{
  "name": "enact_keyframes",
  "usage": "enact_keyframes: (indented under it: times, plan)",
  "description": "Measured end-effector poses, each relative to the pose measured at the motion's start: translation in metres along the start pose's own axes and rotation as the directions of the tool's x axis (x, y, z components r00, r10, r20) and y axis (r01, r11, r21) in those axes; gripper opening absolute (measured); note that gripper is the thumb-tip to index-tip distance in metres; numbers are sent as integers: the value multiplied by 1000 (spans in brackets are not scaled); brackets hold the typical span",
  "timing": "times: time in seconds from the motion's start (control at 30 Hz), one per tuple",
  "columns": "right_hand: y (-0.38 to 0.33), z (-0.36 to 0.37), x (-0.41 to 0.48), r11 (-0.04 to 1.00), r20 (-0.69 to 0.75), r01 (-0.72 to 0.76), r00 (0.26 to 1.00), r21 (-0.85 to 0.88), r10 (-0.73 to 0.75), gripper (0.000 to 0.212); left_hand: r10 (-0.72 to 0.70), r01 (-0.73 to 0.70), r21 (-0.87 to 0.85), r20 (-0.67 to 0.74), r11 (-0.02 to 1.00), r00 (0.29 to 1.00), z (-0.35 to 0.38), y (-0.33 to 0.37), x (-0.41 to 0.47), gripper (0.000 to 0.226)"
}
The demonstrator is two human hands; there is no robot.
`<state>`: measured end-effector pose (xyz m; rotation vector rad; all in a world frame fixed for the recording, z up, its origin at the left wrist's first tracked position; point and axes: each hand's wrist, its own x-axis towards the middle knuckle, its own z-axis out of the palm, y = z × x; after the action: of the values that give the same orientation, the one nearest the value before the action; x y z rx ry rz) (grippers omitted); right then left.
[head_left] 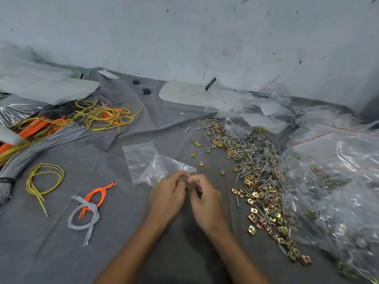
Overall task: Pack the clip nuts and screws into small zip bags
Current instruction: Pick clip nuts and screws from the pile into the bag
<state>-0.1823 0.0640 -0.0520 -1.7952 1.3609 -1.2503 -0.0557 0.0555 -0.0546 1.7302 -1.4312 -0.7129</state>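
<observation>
Hands, left (167,194) and right (206,199), pinch a zip bag (162,170) beside heaped screws (252,152).

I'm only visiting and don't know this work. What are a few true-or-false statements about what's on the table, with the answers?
1. The left hand and right hand both hold a small zip bag. True.
2. The pile of clip nuts and screws lies left of the hands. False: it lies to their right.
3. The cloth is red. False: it is grey.
4. An orange wire bundle touches a grey wire bundle. True.
</observation>
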Motion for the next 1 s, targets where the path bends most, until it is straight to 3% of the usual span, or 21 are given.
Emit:
enact_keyframes:
  times: [0.07, 0.2, 0.27, 0.33, 0.4, 0.47, 0.57, 0.7, 0.93, 1.0]
  plan:
    - [-1, 2, -1, 999, 10, 42, 999, -13, -42, 16, -7, 5, -45, -26, 999, 1000, 1, -3, 1, 39]
    - [8, -5, 26, 985, -163, 31, 985, -168, -59, 16, 26, -30, -52, -75, 998, 997, 4, -5, 2, 46]
    - [18, -11, 55, 937, -74, -22, 997, -350, -4, 23, 21, -25, -40, -87, 999, 996, 6, -5, 3, 49]
    - [28, -11, 77, 813, 75, -29, 993, -582, 89, 32, 16, -18, -21, -98, 1000, 995, 7, -6, 4, 49]
    - [34, -6, 83, 739, 121, -21, 983, -674, 138, 30, 22, -25, -29, -108, 999, 994, 7, -9, 4, 47]
    - [36, -3, 79, 749, 95, -14, 990, -663, 102, 20, 27, -32, -49, -111, 998, 993, 7, -10, 4, 47]
    - [34, -7, 61, 890, 20, 17, 1000, -456, -9, 3, 39, -44, -43, -113, 998, 993, 7, -9, 5, 48]
    - [21, -11, 25, 984, -162, 8, 986, -180, -38, 15, 32, -36, -42, -96, 998, 995, 6, -8, 5, 48]
    - [15, -9, 8, 940, -35, 173, 981, -293, -191, 11, 13, -18, -73, -64, 997, 998, 3, -9, 3, 47]
    - [16, -9, 10, 918, 47, 196, 980, -344, -191, 19, 18, -24, -86, -61, 996, 998, 3, -8, 3, 48]
